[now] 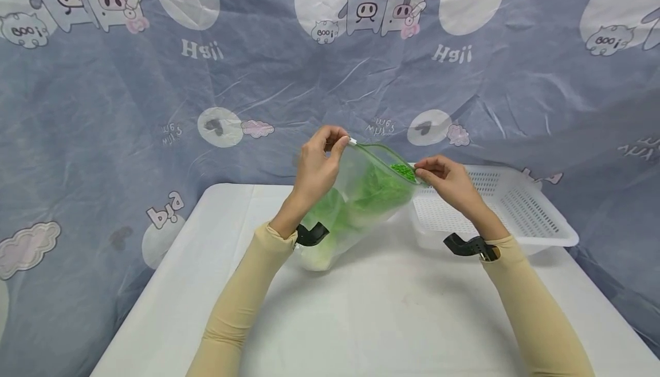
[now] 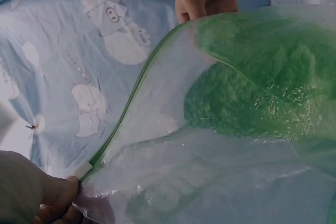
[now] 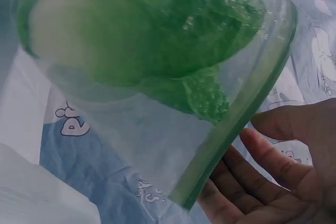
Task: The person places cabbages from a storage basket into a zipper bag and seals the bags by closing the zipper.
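A clear zip bag [image 1: 356, 225] with a green zip strip hangs tilted between both hands over the table. Inside it are green leafy vegetables [image 1: 381, 188] with pale stems, showing through the plastic. My left hand [image 1: 317, 162] pinches the upper left corner of the bag, right by the white slider [image 2: 83, 169]. At the strip's other end, my right hand [image 1: 451, 182] pinches the edge between thumb and fingers. The bag's mouth gapes between the hands in the head view. In the right wrist view, the thumb lies at the green strip [image 3: 239, 116].
A white perforated plastic basket [image 1: 536, 211] stands on the right of the white table [image 1: 371, 319], behind the right forearm. A blue-grey cloth [image 1: 268, 79] printed with cartoon figures hangs behind the table. Each wrist wears a black strap [image 1: 311, 234].
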`<state>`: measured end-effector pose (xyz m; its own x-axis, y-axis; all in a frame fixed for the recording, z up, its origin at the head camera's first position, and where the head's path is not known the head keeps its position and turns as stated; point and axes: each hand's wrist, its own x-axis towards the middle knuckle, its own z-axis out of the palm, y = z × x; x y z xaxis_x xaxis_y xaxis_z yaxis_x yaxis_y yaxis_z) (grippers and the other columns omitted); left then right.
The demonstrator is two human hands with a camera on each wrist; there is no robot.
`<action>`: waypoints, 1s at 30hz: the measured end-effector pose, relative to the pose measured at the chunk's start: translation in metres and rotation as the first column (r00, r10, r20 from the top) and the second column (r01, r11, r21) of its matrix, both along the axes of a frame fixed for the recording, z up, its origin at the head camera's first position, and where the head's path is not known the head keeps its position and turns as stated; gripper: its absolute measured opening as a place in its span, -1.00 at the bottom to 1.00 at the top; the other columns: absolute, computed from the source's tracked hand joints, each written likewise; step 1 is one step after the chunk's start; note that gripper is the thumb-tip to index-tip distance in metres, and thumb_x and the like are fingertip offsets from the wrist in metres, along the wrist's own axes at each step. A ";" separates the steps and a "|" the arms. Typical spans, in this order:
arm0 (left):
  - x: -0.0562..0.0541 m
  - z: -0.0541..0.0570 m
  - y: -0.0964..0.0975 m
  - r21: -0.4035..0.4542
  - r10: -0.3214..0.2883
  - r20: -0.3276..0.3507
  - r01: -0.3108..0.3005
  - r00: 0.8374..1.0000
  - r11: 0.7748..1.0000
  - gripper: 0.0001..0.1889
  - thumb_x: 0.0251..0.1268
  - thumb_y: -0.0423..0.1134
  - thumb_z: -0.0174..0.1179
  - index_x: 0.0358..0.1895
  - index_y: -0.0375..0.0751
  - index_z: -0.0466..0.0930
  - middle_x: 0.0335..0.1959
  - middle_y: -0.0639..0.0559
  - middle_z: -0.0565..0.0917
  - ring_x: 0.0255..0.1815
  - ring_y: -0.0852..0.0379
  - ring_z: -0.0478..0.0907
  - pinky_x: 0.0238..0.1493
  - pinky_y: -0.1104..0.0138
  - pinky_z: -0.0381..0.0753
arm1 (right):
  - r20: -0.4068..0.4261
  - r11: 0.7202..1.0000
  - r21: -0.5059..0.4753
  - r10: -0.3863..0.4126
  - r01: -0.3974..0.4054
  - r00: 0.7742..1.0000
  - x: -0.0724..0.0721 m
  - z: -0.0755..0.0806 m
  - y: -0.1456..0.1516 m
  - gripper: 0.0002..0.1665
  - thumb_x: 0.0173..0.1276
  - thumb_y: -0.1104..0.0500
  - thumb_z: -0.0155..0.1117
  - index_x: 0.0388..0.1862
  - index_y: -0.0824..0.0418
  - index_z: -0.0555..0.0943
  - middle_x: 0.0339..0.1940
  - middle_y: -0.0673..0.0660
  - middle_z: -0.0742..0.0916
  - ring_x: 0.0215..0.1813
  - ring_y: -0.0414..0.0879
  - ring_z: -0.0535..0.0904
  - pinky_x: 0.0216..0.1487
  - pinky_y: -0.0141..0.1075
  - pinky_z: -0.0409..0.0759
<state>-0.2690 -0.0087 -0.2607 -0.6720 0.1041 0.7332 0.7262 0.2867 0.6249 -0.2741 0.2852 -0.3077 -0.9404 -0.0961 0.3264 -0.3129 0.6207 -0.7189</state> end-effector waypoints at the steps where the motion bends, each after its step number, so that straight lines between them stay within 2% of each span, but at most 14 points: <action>1: 0.000 -0.001 0.000 -0.003 -0.007 0.006 0.007 1.000 1.000 -0.85 0.41 -0.25 0.12 -0.13 -0.27 0.56 -0.26 -0.07 0.64 -0.23 0.11 0.55 -0.11 0.37 0.54 | 0.005 1.000 0.014 0.000 0.000 1.000 0.000 0.002 -0.001 -0.56 0.40 -0.11 0.20 0.09 0.15 0.58 0.04 0.17 0.70 -0.12 -0.42 0.59 -0.16 -0.48 0.51; 7: 0.000 -0.004 -0.001 -0.003 -0.028 0.019 0.028 0.999 1.000 -0.85 0.43 -0.25 0.09 -0.11 -0.26 0.54 -0.26 -0.07 0.60 -0.25 0.13 0.50 -0.14 0.37 0.50 | 0.000 0.999 0.044 0.021 -0.021 1.000 0.001 0.014 -0.006 -0.54 0.41 -0.16 0.15 0.08 0.12 0.59 0.01 0.14 0.71 -0.08 -0.33 0.61 -0.10 -0.47 0.52; 11: 0.001 -0.004 -0.001 -0.010 -0.027 0.023 0.027 0.999 1.000 -0.84 0.43 -0.22 0.11 -0.13 -0.24 0.56 -0.24 -0.05 0.63 -0.23 0.13 0.53 -0.12 0.38 0.52 | -0.055 0.999 0.013 0.052 -0.051 0.997 0.005 0.024 -0.013 -0.56 0.43 -0.13 0.14 0.09 0.11 0.61 0.02 0.09 0.71 -0.02 -0.29 0.63 -0.04 -0.55 0.51; 14: 0.003 -0.004 0.000 -0.032 -0.028 0.032 0.029 0.999 0.999 -0.84 0.41 -0.19 0.13 -0.14 -0.21 0.58 -0.23 -0.02 0.65 -0.22 0.16 0.56 -0.11 0.38 0.54 | -0.096 0.994 0.005 0.106 -0.106 0.990 0.012 0.035 -0.025 -0.60 0.40 -0.09 0.19 0.10 0.06 0.63 0.04 0.05 0.72 -0.02 -0.28 0.65 -0.05 -0.52 0.55; 19: 0.006 -0.005 0.004 -0.047 -0.046 0.054 0.048 0.998 0.998 -0.84 0.37 -0.15 0.17 -0.16 -0.15 0.62 -0.24 0.04 0.68 -0.25 0.21 0.58 -0.15 0.39 0.54 | -0.163 0.979 0.035 0.203 -0.200 0.965 0.021 0.052 -0.054 -0.68 0.32 0.00 0.33 0.04 0.00 0.67 0.02 0.02 0.74 -0.09 -0.29 0.68 -0.10 -0.44 0.62; 23: 0.007 -0.006 0.007 -0.055 -0.071 0.045 0.073 0.996 0.996 -0.85 0.32 -0.15 0.23 -0.20 -0.14 0.67 -0.29 0.05 0.71 -0.29 0.24 0.59 -0.17 0.40 0.55 | -0.240 0.972 0.061 0.233 -0.225 0.942 0.028 0.062 -0.076 -0.73 0.30 0.14 0.36 -0.03 0.10 0.70 -0.03 0.07 0.75 -0.12 -0.29 0.64 -0.11 -0.44 0.60; 28: 0.009 -0.008 0.009 -0.058 -0.112 0.024 0.113 0.993 0.992 -0.85 0.28 -0.16 0.27 -0.21 -0.15 0.71 -0.32 0.05 0.73 -0.30 0.27 0.62 -0.14 0.41 0.60 | -0.309 0.966 0.055 0.259 -0.254 0.915 0.044 0.074 -0.096 -0.81 0.27 0.31 0.35 -0.14 0.31 0.71 -0.20 0.21 0.77 -0.33 -0.08 0.62 -0.31 -0.47 0.53; 30: 0.010 -0.009 0.010 -0.051 -0.121 0.020 0.122 0.992 0.991 -0.85 0.26 -0.16 0.28 -0.22 -0.15 0.71 -0.32 0.05 0.73 -0.30 0.28 0.63 -0.14 0.41 0.61 | -0.334 0.962 0.070 0.271 -0.262 0.903 0.039 0.070 -0.095 -0.84 0.27 0.27 0.36 -0.17 0.24 0.73 -0.27 0.13 0.77 -0.41 -0.07 0.58 -0.39 -0.47 0.48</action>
